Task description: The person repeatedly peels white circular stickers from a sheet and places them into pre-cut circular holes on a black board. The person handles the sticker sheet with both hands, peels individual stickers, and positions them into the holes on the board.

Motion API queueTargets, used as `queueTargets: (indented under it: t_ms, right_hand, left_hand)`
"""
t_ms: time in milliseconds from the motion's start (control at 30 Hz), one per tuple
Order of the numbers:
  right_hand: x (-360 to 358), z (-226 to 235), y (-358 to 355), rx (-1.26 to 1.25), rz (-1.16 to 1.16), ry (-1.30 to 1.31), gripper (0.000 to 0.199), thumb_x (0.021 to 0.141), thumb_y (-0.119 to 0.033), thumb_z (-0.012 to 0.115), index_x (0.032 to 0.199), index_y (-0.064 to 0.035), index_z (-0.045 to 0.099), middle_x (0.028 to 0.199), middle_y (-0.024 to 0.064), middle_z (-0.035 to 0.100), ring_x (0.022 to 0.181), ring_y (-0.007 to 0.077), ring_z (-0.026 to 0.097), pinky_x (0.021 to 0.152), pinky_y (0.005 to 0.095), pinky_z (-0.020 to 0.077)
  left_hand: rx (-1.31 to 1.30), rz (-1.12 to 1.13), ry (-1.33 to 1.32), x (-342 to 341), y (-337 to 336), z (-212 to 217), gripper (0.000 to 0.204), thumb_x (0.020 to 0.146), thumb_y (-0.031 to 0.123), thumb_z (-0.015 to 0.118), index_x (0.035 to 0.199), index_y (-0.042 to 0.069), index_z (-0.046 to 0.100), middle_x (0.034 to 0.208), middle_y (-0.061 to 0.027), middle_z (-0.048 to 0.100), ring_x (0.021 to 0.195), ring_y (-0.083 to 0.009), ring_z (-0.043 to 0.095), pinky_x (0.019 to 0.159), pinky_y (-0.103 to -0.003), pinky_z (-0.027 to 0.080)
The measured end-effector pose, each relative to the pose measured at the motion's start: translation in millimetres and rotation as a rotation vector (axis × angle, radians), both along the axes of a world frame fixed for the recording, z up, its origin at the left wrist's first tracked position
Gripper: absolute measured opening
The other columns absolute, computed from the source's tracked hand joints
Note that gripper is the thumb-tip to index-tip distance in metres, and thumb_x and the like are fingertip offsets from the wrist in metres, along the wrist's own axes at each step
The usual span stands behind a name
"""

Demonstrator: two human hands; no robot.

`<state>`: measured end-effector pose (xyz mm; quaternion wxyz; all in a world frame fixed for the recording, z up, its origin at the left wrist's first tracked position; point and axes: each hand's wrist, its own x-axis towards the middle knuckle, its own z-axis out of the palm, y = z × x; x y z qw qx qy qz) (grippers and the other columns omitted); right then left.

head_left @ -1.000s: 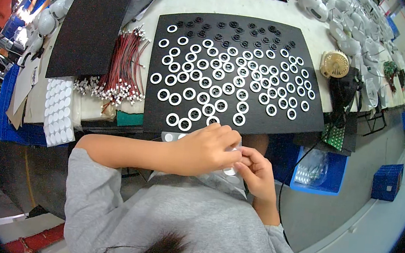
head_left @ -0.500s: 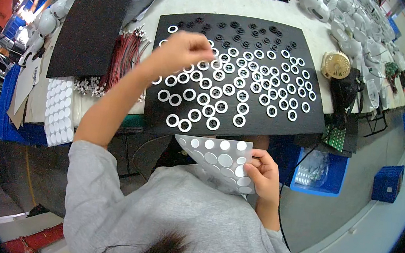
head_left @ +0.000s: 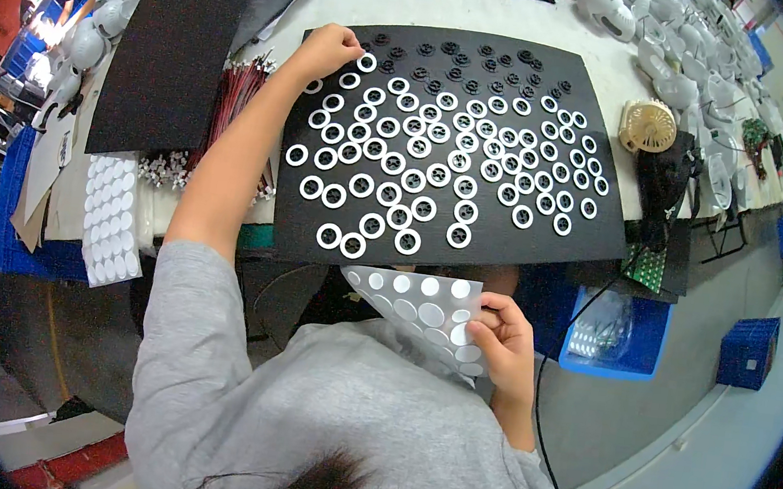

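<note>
A black mat (head_left: 594, 244) on the table carries several rows of white rings (head_left: 401, 163) and, along its far edge, small black parts (head_left: 451, 58). My left hand (head_left: 325, 46) reaches to the mat's far left corner, its fingertips pinched on a white ring (head_left: 366, 62) that lies on the mat. My right hand (head_left: 500, 332) stays close to my chest. It holds by the edge a curled backing sheet (head_left: 422, 311) with white round stickers.
A large black foam sheet (head_left: 174, 36) lies to the left, with a bundle of red wires (head_left: 234, 96) and a strip of white discs (head_left: 110, 217). A small round fan (head_left: 648, 127) and white plastic shells (head_left: 710, 78) sit on the right. Blue bins (head_left: 613, 333) stand below the table edge.
My left hand has left the sticker sheet near my chest and moved up across the mat to its far left corner. My right hand stays put with the sheet.
</note>
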<state>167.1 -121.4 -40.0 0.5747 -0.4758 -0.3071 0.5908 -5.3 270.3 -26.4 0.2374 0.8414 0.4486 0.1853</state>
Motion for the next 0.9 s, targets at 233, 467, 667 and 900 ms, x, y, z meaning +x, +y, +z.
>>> queueTargets:
  t_ms: [233,467,667,900]
  right_hand:
    - [-3.1,-1.2,1.9,0.021,0.017,-0.011,0.026,0.075,0.002,0.049,0.100,0.0009,0.043,0.082,0.0059,0.056,0.074,0.0073,0.052,0.063,0.0183,0.0403]
    - [-3.9,-1.8,1.2,0.017,0.041,-0.037,0.025,0.075,0.002,0.049,0.100,0.0004,0.044,0.082,0.0053,0.056,0.073,0.0064,0.051,0.062,0.0176,0.0398]
    - [-5.3,-0.9,1.6,0.030,0.084,-0.036,0.025,0.076,0.002,0.048,0.101,0.0005,0.043,0.084,0.0060,0.056,0.074,0.0065,0.051,0.064,0.0178,0.0399]
    - [-7.3,-0.1,2.6,0.028,0.110,-0.035,0.025,0.077,0.001,0.048,0.101,0.0009,0.043,0.086,0.0065,0.056,0.076,0.0071,0.051,0.065,0.0185,0.0400]
  left_hand:
    - [0.128,0.017,0.084,0.3,-2.4,-1.9,0.020,0.066,0.018,0.057,0.067,-0.002,0.058,0.065,-0.0158,0.057,0.059,-0.0234,0.055,0.057,-0.031,0.043]
    - [0.182,0.053,0.172,-0.3,-1.7,-2.2,0.019,0.067,0.018,0.056,0.070,-0.001,0.057,0.068,-0.0157,0.058,0.063,-0.0246,0.056,0.059,-0.032,0.042]
    - [0.240,0.077,0.197,-0.7,-6.9,-2.7,0.018,0.067,0.018,0.055,0.071,0.000,0.057,0.069,-0.0156,0.057,0.065,-0.0267,0.055,0.061,-0.033,0.043]
    - [0.261,0.069,0.206,-1.2,-4.9,0.3,0.016,0.065,0.016,0.055,0.069,0.001,0.056,0.069,-0.0158,0.057,0.065,-0.0267,0.055,0.060,-0.034,0.042]
